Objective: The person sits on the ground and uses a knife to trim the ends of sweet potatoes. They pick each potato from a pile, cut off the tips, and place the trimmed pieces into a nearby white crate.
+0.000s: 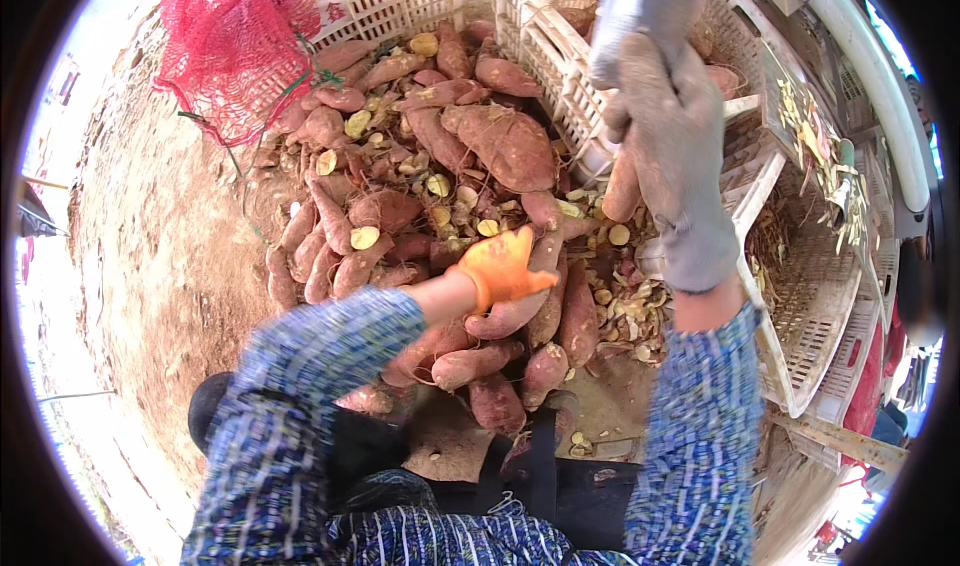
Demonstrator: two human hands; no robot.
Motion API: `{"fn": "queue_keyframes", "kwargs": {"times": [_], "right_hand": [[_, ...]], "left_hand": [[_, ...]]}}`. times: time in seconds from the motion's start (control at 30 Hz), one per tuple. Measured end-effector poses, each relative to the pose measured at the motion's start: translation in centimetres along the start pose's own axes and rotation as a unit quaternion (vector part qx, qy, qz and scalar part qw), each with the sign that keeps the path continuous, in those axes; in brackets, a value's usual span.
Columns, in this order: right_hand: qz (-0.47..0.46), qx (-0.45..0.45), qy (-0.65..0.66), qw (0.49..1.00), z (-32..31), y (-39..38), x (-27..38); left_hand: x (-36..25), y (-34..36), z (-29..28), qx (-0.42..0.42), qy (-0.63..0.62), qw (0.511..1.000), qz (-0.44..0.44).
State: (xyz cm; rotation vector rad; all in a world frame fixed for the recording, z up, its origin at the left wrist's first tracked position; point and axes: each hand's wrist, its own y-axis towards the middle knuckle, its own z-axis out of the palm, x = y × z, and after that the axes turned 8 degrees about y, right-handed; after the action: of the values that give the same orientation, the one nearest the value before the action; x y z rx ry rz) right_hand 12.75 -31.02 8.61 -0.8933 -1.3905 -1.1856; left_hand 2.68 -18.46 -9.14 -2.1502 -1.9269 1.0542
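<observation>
My left hand (pixel 507 269), in an orange glove, reaches into a heap of sweet potatoes. Thumb and fingers are around a slender sweet potato (pixel 512 314) at the near side of the pile. My right hand (pixel 672 151), in a dirty grey glove, is raised above the right side of the heap beside a white crate. At its fingers is a blurred, grey, shiny object (pixel 645 21) whose kind I cannot make out. Under that palm shows another sweet potato (pixel 622 188); whether the hand touches it is hidden. A very large sweet potato (pixel 505 146) lies beyond my left hand.
White slatted crates (pixel 545 41) stand at the back, and more crates (pixel 815 311) are stacked on the right. A red mesh bag (pixel 235 51) lies at the back left. Cut slices and scraps (pixel 630 311) litter the heap. Brown soil (pixel 180 216) stretches along the left.
</observation>
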Motion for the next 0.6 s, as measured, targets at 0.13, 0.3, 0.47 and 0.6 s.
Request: {"fn": "queue_keyframes", "kwargs": {"times": [0.13, 0.3, 0.47, 0.6], "right_hand": [[0.152, 0.131, -0.127, 0.971, -2.3, -1.6, -1.5], [0.033, 0.118, -0.278, 0.953, -6.8, -7.3, -6.3], [-0.081, 0.128, -0.31, 0.939, -5.5, -9.5, -8.6], [0.075, 0.226, -0.453, 0.859, -8.3, -9.6, -14.4]], "left_hand": [[-2.3, 1.5, 7.1, -0.116, -0.096, 0.979, -0.137], [-0.8, 0.3, 3.8, -0.102, -0.27, 0.956, -0.05], [-0.4, -2.5, -0.9, -0.131, -0.191, 0.968, -0.095], [-2.1, -3.7, -2.4, -0.091, -0.188, 0.976, 0.067]]}}
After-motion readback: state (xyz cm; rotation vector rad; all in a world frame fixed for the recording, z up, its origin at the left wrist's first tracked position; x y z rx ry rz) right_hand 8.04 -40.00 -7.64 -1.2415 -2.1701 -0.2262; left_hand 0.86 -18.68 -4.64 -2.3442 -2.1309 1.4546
